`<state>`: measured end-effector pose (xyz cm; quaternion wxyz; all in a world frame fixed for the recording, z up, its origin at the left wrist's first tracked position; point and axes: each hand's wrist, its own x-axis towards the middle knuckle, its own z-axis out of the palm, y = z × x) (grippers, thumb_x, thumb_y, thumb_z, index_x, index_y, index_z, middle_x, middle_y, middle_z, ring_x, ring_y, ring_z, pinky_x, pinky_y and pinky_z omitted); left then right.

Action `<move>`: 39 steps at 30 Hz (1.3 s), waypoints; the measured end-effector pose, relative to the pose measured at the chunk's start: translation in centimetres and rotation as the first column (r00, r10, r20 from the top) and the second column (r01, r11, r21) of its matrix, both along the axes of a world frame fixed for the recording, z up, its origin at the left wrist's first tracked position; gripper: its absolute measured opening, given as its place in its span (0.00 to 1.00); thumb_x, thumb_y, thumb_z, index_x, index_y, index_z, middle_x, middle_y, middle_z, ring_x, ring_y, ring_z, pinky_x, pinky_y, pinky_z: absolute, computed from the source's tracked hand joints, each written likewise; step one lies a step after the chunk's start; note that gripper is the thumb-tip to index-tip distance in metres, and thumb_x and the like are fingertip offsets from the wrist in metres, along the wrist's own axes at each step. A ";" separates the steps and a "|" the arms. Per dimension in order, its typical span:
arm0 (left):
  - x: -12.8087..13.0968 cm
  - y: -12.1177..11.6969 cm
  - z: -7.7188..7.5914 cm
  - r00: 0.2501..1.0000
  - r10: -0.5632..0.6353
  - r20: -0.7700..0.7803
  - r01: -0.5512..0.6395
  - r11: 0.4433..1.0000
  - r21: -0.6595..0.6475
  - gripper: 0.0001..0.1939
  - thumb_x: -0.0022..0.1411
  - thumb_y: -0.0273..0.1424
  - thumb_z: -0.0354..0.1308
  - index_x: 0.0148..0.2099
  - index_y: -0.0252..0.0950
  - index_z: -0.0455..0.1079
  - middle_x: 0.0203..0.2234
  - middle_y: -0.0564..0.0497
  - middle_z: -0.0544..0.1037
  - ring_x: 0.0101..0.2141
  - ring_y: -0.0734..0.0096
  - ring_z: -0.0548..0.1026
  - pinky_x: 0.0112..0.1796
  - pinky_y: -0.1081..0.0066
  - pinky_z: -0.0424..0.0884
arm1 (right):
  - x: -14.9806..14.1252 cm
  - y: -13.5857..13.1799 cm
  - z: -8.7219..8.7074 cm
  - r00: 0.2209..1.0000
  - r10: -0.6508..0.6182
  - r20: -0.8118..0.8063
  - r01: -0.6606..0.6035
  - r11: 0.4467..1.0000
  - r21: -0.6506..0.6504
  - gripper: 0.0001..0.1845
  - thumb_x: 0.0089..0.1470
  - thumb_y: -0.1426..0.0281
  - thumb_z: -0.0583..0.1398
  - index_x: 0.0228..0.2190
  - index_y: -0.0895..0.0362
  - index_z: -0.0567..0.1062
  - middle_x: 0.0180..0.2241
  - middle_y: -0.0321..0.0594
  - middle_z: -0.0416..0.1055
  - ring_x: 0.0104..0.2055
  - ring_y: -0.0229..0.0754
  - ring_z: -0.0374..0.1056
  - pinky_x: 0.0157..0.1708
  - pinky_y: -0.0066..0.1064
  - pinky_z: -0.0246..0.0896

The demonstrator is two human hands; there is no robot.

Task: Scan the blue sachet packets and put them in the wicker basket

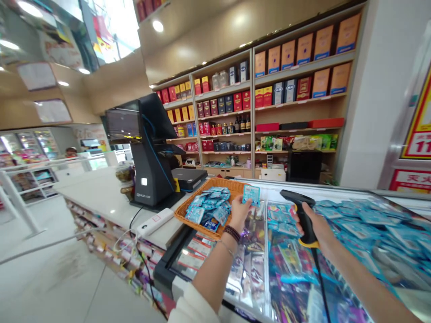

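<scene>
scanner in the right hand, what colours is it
The scanner is black with yellow-orange trim, best seen in the head view.

The left grip (238, 212) pinches a blue packet (252, 194); just left of it sits a wicker basket (181, 213) of similar packets (209, 201). The right grip (315, 220) holds a black scanner (305, 223), a packet heap (365, 220) on its right. Well left of both grips, a terminal (146, 166) stands on the worktop (101, 193).
</scene>
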<state>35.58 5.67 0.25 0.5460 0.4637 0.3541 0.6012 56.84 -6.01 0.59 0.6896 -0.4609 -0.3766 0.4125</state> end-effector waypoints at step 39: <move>11.3 -3.4 -4.6 0.629 0.122 -0.768 0.011 0.986 0.165 0.30 0.65 0.26 0.61 0.68 0.34 0.68 0.69 0.29 0.72 0.74 0.44 0.61 0.72 0.48 0.54 | 3.8 -6.2 -5.3 0.974 -0.133 -0.185 0.125 0.991 -0.050 0.32 0.45 0.37 0.71 0.35 0.50 0.74 0.21 0.30 0.70 0.16 0.37 0.62 0.13 0.30 0.58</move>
